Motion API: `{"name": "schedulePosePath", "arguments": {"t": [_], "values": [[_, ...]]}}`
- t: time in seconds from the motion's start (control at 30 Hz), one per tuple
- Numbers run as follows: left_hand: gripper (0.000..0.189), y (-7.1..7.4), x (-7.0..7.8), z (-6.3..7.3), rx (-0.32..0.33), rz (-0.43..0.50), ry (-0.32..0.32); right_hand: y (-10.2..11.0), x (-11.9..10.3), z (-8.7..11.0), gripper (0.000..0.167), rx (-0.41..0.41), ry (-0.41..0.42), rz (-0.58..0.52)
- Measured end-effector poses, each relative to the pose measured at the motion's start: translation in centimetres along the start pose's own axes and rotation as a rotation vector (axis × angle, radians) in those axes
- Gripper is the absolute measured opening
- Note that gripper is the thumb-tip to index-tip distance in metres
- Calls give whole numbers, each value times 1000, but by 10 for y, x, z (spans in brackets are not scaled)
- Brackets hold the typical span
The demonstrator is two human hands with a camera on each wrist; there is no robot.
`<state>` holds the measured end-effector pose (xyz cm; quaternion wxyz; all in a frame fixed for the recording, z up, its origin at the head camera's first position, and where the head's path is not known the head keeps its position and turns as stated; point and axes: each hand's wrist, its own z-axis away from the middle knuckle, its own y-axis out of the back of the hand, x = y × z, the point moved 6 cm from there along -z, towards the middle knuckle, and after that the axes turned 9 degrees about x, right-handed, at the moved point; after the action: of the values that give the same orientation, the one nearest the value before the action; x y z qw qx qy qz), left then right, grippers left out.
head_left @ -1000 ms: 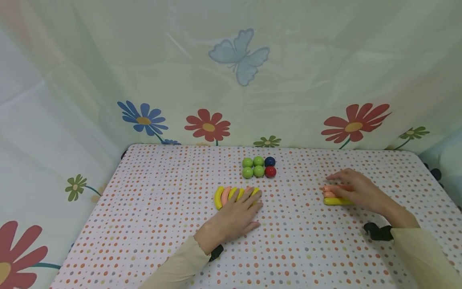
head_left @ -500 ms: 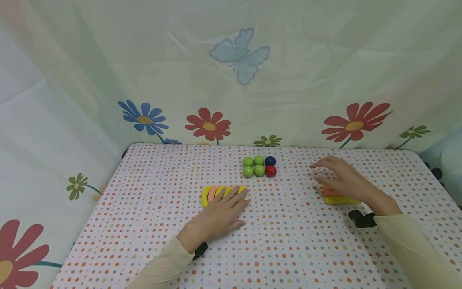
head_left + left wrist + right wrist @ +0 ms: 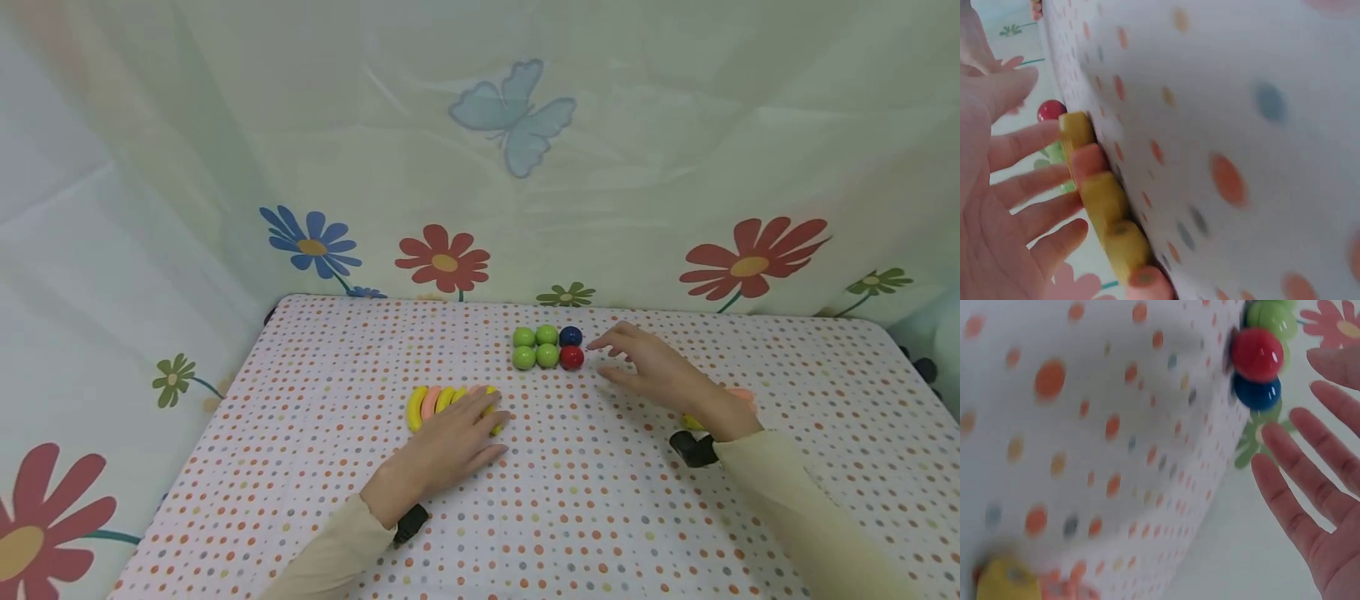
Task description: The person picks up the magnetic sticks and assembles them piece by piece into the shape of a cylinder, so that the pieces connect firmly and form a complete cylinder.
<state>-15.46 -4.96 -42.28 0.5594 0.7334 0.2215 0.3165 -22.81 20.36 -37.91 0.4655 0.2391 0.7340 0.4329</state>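
My left hand [image 3: 450, 442] lies with fingers spread over a row of curved toy pieces, several yellow toy bananas [image 3: 416, 408] and pink curved pieces [image 3: 430, 403] set side by side. In the left wrist view its straight fingertips [image 3: 1072, 219] are right at the row, and the hand hides part of it. My right hand [image 3: 652, 371] hovers just right of a red ball [image 3: 572, 358] and a dark blue ball [image 3: 571, 336], fingers loosely extended and holding nothing. Several green balls [image 3: 524, 358] sit left of these, all in two neat rows.
Partly hidden behind the right wrist lies a second group, with a yellow piece [image 3: 692, 422] and pink pieces [image 3: 742, 395]. A dotted cloth covers the table [image 3: 570, 517]. A flowered curtain [image 3: 360, 167] hangs behind its far edge.
The left hand has slid the row of toy bananas and pink pieces leftward. My right hand has left the second group and moved left to the balls.
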Motion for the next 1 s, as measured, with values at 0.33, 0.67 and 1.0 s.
{"name": "schedulePosePath", "arguments": {"t": [0.33,0.67,1.0], "values": [[36,-3,11,-17,85,-4,49,-25,-6,-9,35,-18,-34,10],[35,-6,17,-20,119,58,97,-32,-14,-17,35,19,-9,49],[31,-4,20,-25,171,30,98,-41,-13,-12,32,3,-10,21]]}}
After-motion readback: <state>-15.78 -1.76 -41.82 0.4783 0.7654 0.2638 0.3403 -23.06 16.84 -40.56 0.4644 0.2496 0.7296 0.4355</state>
